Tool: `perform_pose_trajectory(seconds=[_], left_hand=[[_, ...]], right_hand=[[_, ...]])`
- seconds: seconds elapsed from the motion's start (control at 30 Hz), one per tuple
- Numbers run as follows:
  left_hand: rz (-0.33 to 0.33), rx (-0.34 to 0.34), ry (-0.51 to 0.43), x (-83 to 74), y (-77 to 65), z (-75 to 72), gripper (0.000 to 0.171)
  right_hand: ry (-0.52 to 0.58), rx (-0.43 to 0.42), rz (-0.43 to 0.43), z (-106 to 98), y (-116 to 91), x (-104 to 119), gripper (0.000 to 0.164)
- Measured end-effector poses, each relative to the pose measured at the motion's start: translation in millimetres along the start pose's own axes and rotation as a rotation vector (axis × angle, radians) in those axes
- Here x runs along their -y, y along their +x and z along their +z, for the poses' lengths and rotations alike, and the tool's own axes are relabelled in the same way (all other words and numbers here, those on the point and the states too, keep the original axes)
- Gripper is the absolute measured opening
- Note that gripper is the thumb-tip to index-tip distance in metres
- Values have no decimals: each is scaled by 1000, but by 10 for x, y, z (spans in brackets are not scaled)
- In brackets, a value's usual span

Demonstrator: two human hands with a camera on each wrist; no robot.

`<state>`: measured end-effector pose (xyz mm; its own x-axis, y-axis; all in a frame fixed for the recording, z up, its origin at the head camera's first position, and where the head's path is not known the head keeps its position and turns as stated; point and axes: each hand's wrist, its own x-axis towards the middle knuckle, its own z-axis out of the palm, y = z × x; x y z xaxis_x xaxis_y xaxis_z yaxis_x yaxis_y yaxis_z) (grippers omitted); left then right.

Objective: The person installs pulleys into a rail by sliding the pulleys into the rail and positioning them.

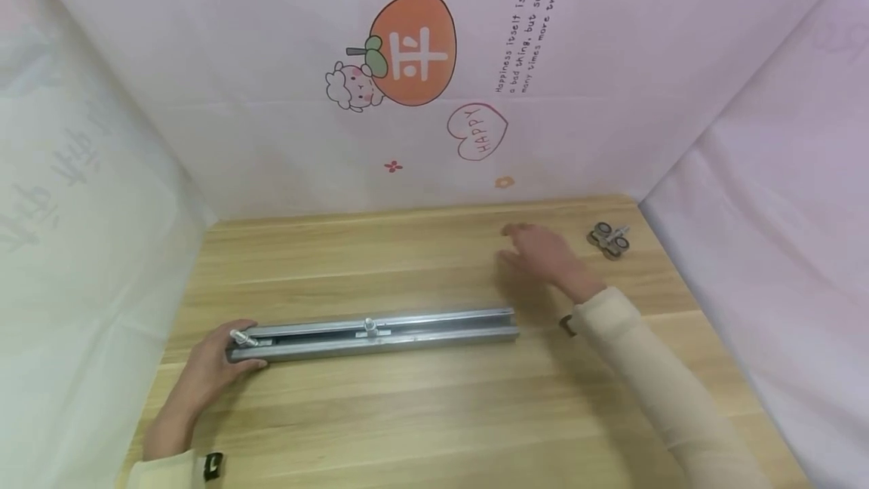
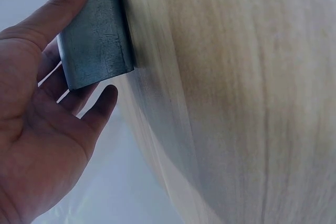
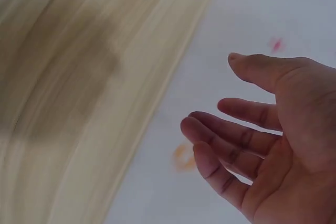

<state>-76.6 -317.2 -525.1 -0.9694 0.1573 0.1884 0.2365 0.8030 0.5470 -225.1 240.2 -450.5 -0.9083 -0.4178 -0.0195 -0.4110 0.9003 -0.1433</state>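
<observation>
A slotted metal rail [image 1: 434, 329] lies across the wooden table, its open channel facing up. My left hand [image 1: 216, 361] grips the rail's left end, thumb on the near side and fingers on the far side. In the left wrist view the thumb [image 2: 58, 9] presses along the rail's side wall [image 2: 97, 35]. Two bolts stand up from the channel: one bolt [image 1: 243, 338] by my left hand, another bolt [image 1: 370, 327] near the middle. My right hand [image 1: 543, 253] is over the table beyond the rail's right end, holding nothing, its fingers [image 3: 231, 145] loosely bent.
A wheeled roller carriage with a bolt [image 1: 609, 240] lies at the table's far right corner. The wooden table [image 1: 421, 413] meets a printed white cloth wall [image 1: 285, 157] at the back, with more cloth on both sides.
</observation>
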Motion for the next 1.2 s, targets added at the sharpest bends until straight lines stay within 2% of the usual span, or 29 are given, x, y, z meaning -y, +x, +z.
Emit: perform_pose_trajectory(seconds=[0.27,0.57,0.7,0.93,1.03,1.2], left_hand=[[-1,-4,4,-1,5,6,70],[-1,2,0,0,15,3,69],[-2,2,6,2,10,0,69],[-10,9,14,11,13,-6,70],[-11,7,11,14,17,-4,71],[-15,6,6,14,26,-4,72]], right_hand=[[-16,51,186,-120,-109,-873,62],[14,75,313,-83,-165,-1485,72],[45,88,351,-24,-198,-1665,71],[79,137,350,68,-223,-1867,70],[86,161,354,101,-231,-1909,72],[67,144,362,108,-244,-1902,68]])
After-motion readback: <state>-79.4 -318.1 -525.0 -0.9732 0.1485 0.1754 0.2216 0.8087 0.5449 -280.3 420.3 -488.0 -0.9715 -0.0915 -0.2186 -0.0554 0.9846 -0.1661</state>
